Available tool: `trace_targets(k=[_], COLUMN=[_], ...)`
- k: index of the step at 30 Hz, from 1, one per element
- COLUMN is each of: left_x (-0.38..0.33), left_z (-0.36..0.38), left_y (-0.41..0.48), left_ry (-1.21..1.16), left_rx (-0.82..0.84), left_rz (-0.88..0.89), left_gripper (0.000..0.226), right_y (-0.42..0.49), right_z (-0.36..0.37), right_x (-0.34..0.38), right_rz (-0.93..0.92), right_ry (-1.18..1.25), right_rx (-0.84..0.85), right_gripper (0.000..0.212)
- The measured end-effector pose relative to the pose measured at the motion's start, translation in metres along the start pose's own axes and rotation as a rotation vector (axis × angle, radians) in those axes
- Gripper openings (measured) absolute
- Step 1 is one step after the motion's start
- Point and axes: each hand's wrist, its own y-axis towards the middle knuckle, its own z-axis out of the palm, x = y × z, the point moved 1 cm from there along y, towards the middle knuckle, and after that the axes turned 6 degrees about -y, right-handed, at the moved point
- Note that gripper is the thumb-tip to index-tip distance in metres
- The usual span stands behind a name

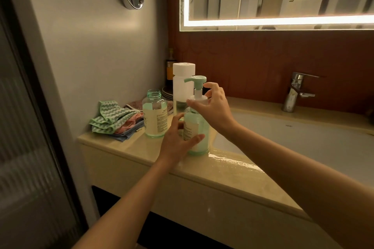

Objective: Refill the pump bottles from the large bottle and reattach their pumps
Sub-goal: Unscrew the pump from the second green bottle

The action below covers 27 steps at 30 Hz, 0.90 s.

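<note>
near counter [232, 166] front edge, left of sink [303, 143]: left hand [178, 141] wraps bottle [200, 125], right hand [214, 107] pinches pump [197, 87] collar. likely rigid, slick, bottom-heavy; hold low, twist collar.

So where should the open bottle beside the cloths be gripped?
Wrap the open bottle round its straight labelled body, coming from the front: it stands upright, cloths crowd its left, the large bottle stands behind, and the threaded neck is uncapped.
</note>
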Motion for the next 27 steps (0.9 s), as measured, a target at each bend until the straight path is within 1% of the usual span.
trace_targets(k=[3, 8, 11, 14, 16, 19, 22, 25, 27], left_x=[0.0015, 0.0007, 0.0007, 0.0004, -0.0004, -0.0008, -0.0011, -0.0021, -0.0017], left_z=[-0.0004, 0.0003, 0.0001, -0.0006, -0.0005, 0.0000, -0.0003, -0.0005, -0.0005], left_y=[0.0000, -0.0007, -0.0002, -0.0006, -0.0013, -0.0011, -0.0012, -0.0021, -0.0017], left_ry=[-0.009, -0.012, -0.005, -0.015, -0.017, -0.011, 0.000, -0.008, -0.008], left_rx=[0.000, -0.005, -0.002, -0.001, -0.002, -0.006, -0.008, -0.004, -0.001], left_rz=[-0.006, 0.002, 0.006, 0.007, 0.007, 0.011, 0.024, 0.025, 0.019], left_gripper=[0.077, 0.078, 0.077, 0.076, 0.075, 0.076, 0.077, 0.076, 0.076], right_y=[0.0019, -0.0009, 0.0014, 0.0033, 0.0029, 0.0009, -0.0031, -0.0054, -0.0050], right_z=[0.0014, -0.0016, 0.0016, 0.0048, 0.0036, 0.0030, 0.0010, 0.0000, 0.0020], right_x=[-0.0015, 0.0015, -0.0010, -0.0039, -0.0048, -0.0059, -0.0047, -0.0060, -0.0063], right_rz=[0.003, -0.014, -0.016, 0.018, 0.036, 0.049, 0.024, 0.013, 0.012], right_ry=[-0.019, 0.112, 0.085, -0.025, -0.042, 0.042, 0.141, 0.195, 0.157], right_rx=[-0.019, 0.065, 0.094, 0.026, -0.017, -0.002, 0.070, 0.135, 0.096], right_gripper=[0.068, 0.056, 0.063, 0.072, 0.072, 0.064, 0.053, 0.057, 0.061])
